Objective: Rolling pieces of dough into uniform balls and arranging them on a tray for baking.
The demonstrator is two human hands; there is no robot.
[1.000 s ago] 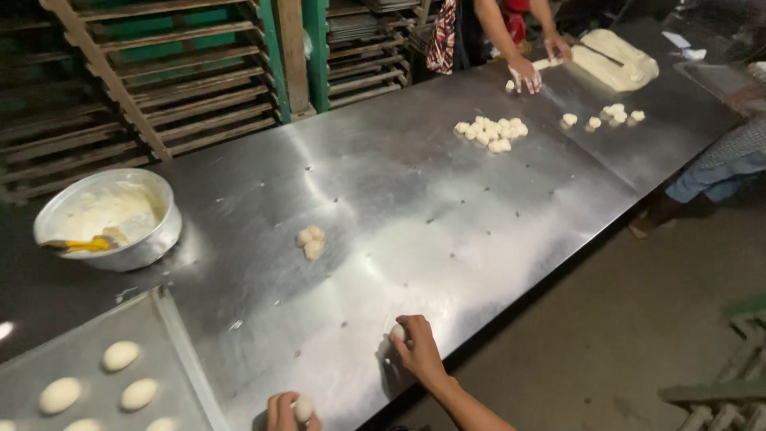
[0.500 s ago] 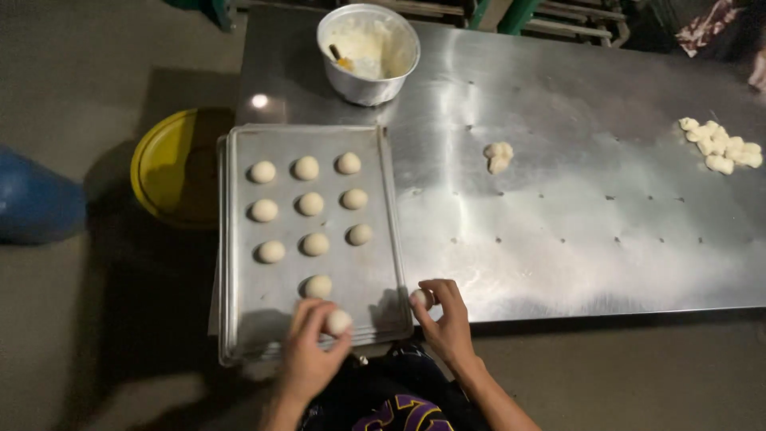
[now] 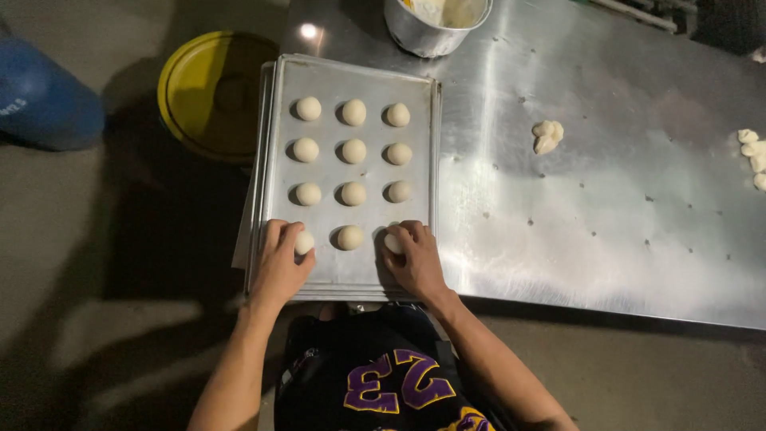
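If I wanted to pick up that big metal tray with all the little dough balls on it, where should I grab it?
Probably by the two long raised edges of the baking tray, one hand per side, from the near end. The rim gives fingers a lip, and a level lift should keep the dough balls from rolling.

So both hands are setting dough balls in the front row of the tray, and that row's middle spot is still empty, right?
Not quite. The head view shows the left hand and right hand each on a dough ball in the front row of the tray, but the middle spot is filled: a dough ball sits there between them.
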